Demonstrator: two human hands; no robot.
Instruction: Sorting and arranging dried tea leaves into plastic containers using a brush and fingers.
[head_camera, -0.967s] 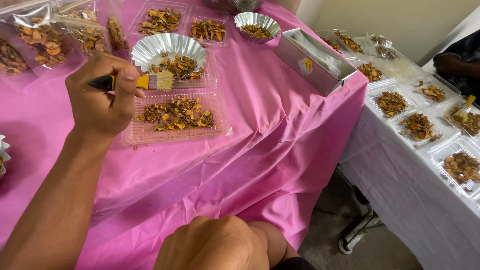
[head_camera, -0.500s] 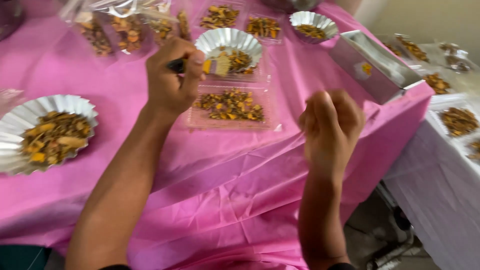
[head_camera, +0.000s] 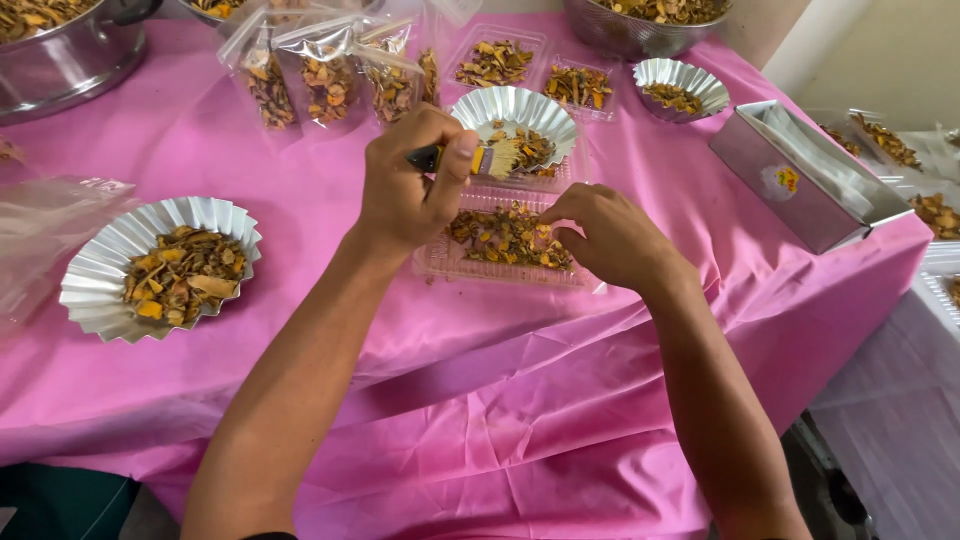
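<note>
Head view, near to far: two bare forearms reach out over a bench draped in a pink cloth (head_camera: 300, 420). The right hand (head_camera: 610, 240) rests at the right end of a clear plastic tray (head_camera: 505, 240) of dried orange-brown chips, its fingers curled narrow onto the chips at the tray's near right side; whether it pinches any piece I cannot tell. The left hand (head_camera: 410, 185) is just above the tray's far left edge, its grip closed around the dark handle of a small brush (head_camera: 480, 160). The brush lies level, long axis left to right, bristles pointing right over a fluted foil cup (head_camera: 515, 110) just beyond the tray. The tray sits directly below and between both hands, the right hand nearer its contents. At the left stands another foil cup (head_camera: 110, 265) of chips; farther back, sealed clear bags (head_camera: 320, 75) and a metal box (head_camera: 800, 175).
</note>
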